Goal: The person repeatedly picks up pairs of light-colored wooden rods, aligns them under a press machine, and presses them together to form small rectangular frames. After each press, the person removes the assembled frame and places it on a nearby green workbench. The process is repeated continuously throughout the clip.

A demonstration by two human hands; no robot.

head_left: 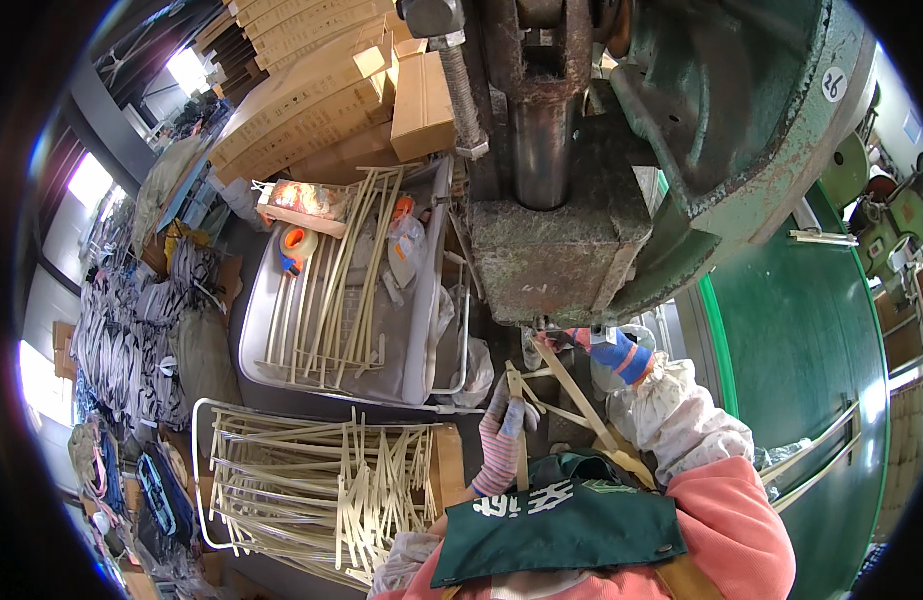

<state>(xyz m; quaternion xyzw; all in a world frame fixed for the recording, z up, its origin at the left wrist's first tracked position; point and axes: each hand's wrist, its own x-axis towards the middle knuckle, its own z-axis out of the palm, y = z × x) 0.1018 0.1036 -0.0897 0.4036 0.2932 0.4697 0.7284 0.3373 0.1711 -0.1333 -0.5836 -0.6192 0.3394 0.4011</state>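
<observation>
My left hand (499, 443), in a pink and grey striped glove, is closed around a flat cream strip (518, 392) that stands nearly upright before my apron. My right hand (619, 355), in a blue, orange and pink glove, reaches under the head of a green press (557, 260). Its fingers are bent together at the small tooling; what they grip there is hidden. Close by those fingers, a longer cream strip (582, 400) slants from beneath the press toward my apron. More strips cross between the two hands.
At the left, a grey-white tub (257, 335) holds long strips, an orange tape roll (299, 243) and a small box (307, 205). Nearer me, a metal-framed rack (200, 470) bears piled strips. Cardboard boxes (422, 105) stand behind. A green table (792, 330) lies to the right.
</observation>
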